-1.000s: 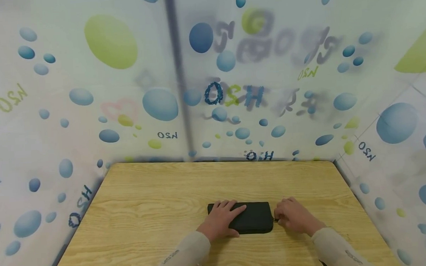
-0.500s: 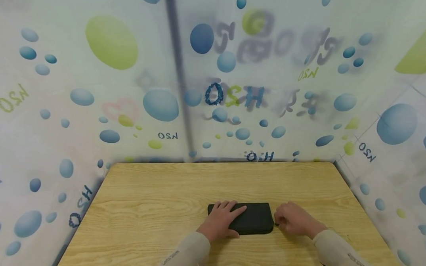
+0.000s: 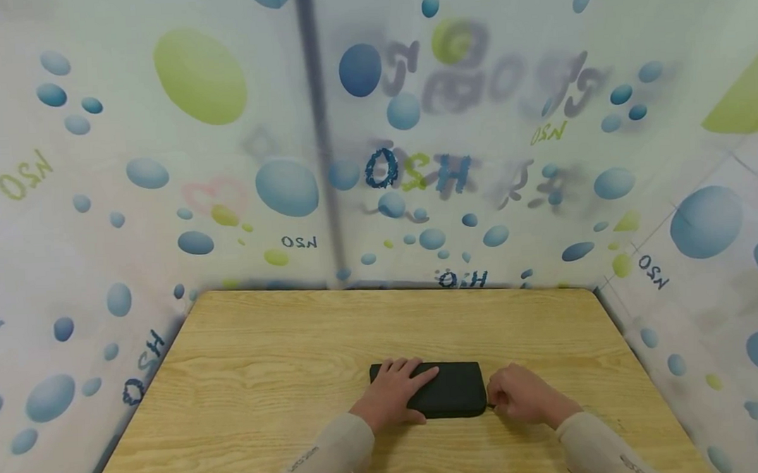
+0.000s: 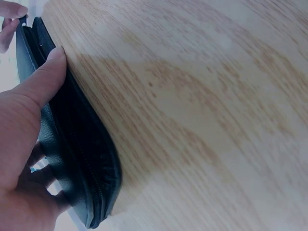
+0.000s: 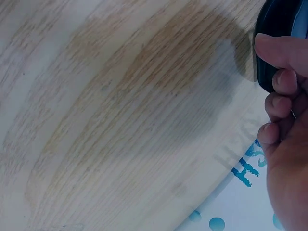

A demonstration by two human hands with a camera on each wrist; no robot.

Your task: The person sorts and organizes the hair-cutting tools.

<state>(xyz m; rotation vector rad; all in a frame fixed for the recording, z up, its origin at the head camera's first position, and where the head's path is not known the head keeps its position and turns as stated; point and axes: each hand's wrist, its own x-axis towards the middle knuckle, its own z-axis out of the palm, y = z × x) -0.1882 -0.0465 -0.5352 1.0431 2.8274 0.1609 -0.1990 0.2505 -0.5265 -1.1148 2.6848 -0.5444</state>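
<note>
A black zip-around wallet (image 3: 455, 388) lies flat on the wooden table. My left hand (image 3: 391, 395) grips its left part, fingers spread over the top and reaching the far edge, thumb at the near side. Seen from the left wrist, the thumb (image 4: 50, 74) presses across the zipped edge of the wallet (image 4: 79, 130). At the right end, my right hand (image 3: 522, 392) pinches a small dark zipper pull (image 3: 491, 406) near the front corner. In the right wrist view, the right hand's (image 5: 288, 110) fingers are curled beside the wallet's corner (image 5: 274, 24); the pull is hidden there.
The wooden table (image 3: 264, 361) extends around the wallet on all sides. Its far edge meets a fabric wall (image 3: 285, 128) printed with blue and green dots and lettering. More of this fabric stands close along the left and right sides.
My right hand has slid a little toward the body along the wallet's right end, carrying the zipper pull toward the front corner. The left hand and the wallet have stayed in place.
</note>
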